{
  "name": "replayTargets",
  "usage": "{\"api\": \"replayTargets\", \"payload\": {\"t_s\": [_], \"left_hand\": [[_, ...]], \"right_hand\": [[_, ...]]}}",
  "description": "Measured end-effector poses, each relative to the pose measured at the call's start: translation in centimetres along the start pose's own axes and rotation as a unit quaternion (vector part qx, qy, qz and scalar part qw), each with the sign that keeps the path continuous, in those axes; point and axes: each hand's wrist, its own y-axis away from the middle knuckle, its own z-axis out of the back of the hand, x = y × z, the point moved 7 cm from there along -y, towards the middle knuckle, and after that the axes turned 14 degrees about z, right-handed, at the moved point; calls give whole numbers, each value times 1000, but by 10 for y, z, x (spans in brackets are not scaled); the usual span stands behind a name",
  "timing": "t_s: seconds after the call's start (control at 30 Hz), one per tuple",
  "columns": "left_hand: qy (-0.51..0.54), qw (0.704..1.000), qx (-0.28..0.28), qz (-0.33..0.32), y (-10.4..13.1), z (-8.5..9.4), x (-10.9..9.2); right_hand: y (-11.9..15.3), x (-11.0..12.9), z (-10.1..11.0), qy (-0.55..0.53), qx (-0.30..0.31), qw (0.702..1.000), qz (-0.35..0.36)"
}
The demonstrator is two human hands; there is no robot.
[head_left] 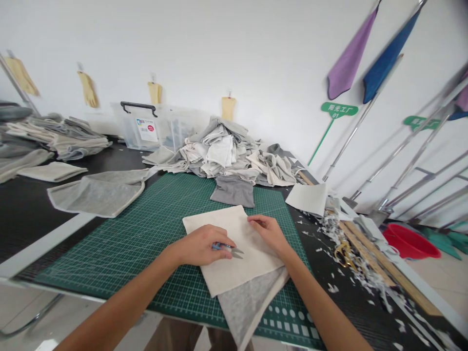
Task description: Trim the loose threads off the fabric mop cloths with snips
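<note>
Blue Snips in the Left Hand, Cream Cloth Beneath Both

Holds blue-handled snips (221,246) in the left hand (206,243), with fingers closed around the grip and the blades slightly parted, pointing right over the middle of the cream cloth (226,278). Bends the fingers of the right hand (269,233) loosely inward, with fingertips near one another at the far right edge of the same cloth. Cannot tell for certain whether pinching the fabric there or merely touching it.

Spreads the cream cloth flat beneath both hands: under the left one, out past it on the far and near sides, and under the right one as far as the wrist. Shows a grey fabric panel (248,297) with a pale border, jutting out from below toward the near right; too hidden at the overlap to tell whether joined.

Has for a base a green cutting mat (157,229) on a dark table (25,219). Just beyond the cream cloth, a folded grey cloth (234,191); farther off, a tall heap of cloths (219,151) beside a clear bin (139,131). To the left, a pale grey cloth (98,192); to the right, gold-handled scissors (343,254) among white scraps, alongside wooden strips (405,282).
</note>
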Motion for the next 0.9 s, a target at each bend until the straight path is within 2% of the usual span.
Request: {"api": "replayTargets", "payload": {"t_s": [0.2, 0.4, 0.57, 0.9], "left_hand": [[-23, 1000, 0, 8, 1, 0, -1], [-22, 999, -31, 20, -1, 2, 3], [-24, 999, -17, 14, -1, 0, 2], [-36, 998, -52, 16, -1, 4, 5]], "right_hand": [[-1, 2, 0, 3, -2, 1000, 11], [-1, 1, 0, 8, -3, 1000, 12], [0, 2, 0, 15, 1, 1000, 16], [-1, 2, 1, 22, -2, 999, 30]]}}
